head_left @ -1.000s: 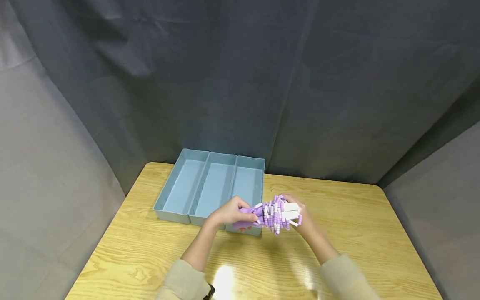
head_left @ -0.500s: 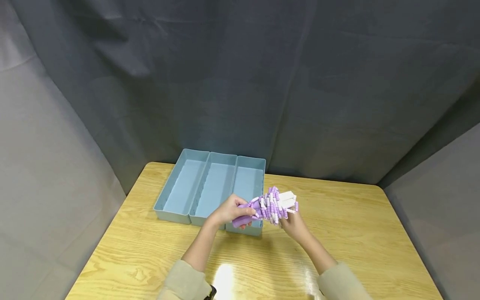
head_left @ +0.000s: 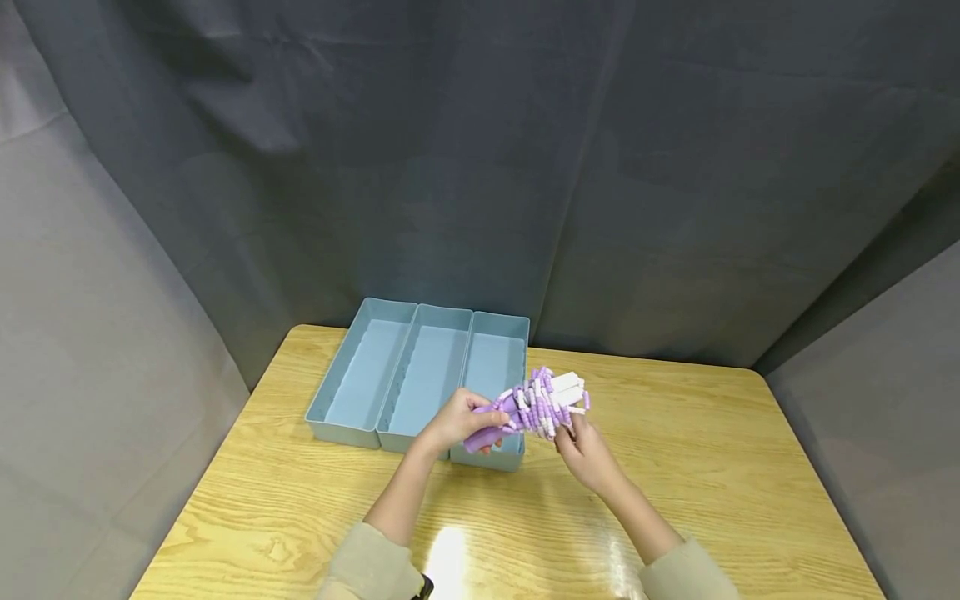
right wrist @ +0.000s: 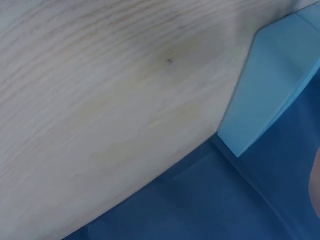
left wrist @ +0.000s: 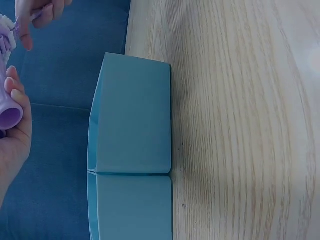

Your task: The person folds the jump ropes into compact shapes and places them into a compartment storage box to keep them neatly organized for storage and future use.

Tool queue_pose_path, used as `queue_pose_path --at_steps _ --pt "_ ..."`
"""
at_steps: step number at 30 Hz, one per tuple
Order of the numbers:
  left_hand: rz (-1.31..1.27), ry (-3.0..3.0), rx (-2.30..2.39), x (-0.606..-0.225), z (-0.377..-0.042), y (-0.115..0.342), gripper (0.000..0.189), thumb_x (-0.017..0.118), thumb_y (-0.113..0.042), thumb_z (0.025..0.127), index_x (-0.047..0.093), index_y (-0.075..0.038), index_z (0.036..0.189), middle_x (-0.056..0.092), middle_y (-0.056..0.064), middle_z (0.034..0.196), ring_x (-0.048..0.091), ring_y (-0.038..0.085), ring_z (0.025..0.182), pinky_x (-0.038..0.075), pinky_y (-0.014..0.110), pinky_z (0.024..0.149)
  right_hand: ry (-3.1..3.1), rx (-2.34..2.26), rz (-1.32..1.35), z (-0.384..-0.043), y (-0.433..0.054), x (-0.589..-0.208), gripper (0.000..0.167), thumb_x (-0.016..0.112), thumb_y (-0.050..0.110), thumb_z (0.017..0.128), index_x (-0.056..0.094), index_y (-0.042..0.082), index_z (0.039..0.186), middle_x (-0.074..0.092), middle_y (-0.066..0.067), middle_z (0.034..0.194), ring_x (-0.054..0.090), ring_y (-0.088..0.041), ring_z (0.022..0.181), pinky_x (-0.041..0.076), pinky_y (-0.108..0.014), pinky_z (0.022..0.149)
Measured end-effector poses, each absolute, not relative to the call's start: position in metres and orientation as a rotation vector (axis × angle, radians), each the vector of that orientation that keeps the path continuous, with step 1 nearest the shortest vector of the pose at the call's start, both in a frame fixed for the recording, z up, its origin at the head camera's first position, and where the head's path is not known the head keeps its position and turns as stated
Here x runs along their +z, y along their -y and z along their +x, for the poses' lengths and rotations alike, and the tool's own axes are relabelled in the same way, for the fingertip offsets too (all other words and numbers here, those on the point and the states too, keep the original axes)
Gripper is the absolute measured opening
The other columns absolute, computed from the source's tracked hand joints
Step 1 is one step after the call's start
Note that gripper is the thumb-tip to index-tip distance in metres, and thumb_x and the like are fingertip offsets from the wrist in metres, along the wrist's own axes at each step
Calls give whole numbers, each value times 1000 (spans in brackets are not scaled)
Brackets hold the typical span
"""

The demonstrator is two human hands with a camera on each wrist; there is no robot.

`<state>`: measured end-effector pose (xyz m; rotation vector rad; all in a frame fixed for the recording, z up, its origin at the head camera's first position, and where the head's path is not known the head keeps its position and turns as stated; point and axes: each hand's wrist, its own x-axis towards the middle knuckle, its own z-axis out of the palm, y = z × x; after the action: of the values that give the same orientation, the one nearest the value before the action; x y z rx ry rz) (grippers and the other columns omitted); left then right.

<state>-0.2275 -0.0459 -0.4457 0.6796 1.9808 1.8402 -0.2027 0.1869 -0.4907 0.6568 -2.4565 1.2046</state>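
Observation:
A beaded jump rope in purple and white is wound in a bundle around its handles, held up above the table's middle. My left hand grips the purple handle ends, thumb on top. White tips stick out of the bundle on the right. At the bundle's lower right, my right hand has its fingers at the beaded cord. The left wrist view shows the right hand pinching a purple strand, and the hollow end of a purple handle below it.
Three blue-grey trays stand side by side on the wooden table, left of its middle. The held bundle overlaps the front of the right-hand tray in the head view. A dark curtain hangs behind the table.
My right hand has moved from behind the bundle's right end down to its lower right side. The bundle has shifted slightly up and left; the left hand keeps its grip.

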Motion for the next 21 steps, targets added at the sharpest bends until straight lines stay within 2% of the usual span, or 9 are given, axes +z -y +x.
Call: queue_pose_path --at_steps 5,8,10,14,15,17,21 --pt "612 -1932 1909 -447 -228 47 28 60 -11 84 62 16 75 61 28 62 58 17 43 51 37 42 2415 1266 775 -197 -190 -479 23 39 -4 93 48 9 77 43 6 56 37 1 49 35 -19 42" --pt "589 -1916 1930 -448 -229 47 29 60 -11 84 62 17 77 61 29 63 58 16 43 49 29 40 2307 1158 822 -195 -190 -476 17 46 -10 89 56 2 84 45 2 59 40 0 51 37 -16 44" --pt "583 -1923 1926 -448 -229 48 29 60 -10 84 62 17 78 61 30 65 58 16 44 51 36 42 2238 1091 808 -194 -190 -476 13 52 -12 85 60 -6 92 51 -1 64 46 -4 53 39 -13 46" --pt "556 -1935 1932 -448 -230 47 28 60 -10 85 62 18 80 63 24 63 58 15 44 52 34 43 2089 1034 764 -191 -189 -474 30 60 -15 77 61 -12 107 63 -13 79 57 -16 55 44 -10 48" --pt "547 -1935 1938 -448 -229 46 28 60 -9 85 62 18 80 64 23 63 58 15 44 51 32 43 2051 1033 757 -190 -188 -473 31 61 -16 76 61 -12 108 64 -16 84 59 -18 56 45 -10 49" --pt "532 -1927 1953 -447 -229 45 28 60 -9 85 62 19 81 64 21 62 58 14 44 48 23 41 1953 1025 739 -189 -187 -472 31 63 -17 74 63 -11 105 65 -21 90 62 -21 59 48 -11 52" --pt "522 -1912 1969 -447 -229 44 28 59 -8 85 61 20 82 64 20 62 57 13 44 46 21 41 1779 1067 705 -189 -185 -472 19 66 -12 75 66 -13 93 65 -25 91 66 -17 67 51 -12 59"
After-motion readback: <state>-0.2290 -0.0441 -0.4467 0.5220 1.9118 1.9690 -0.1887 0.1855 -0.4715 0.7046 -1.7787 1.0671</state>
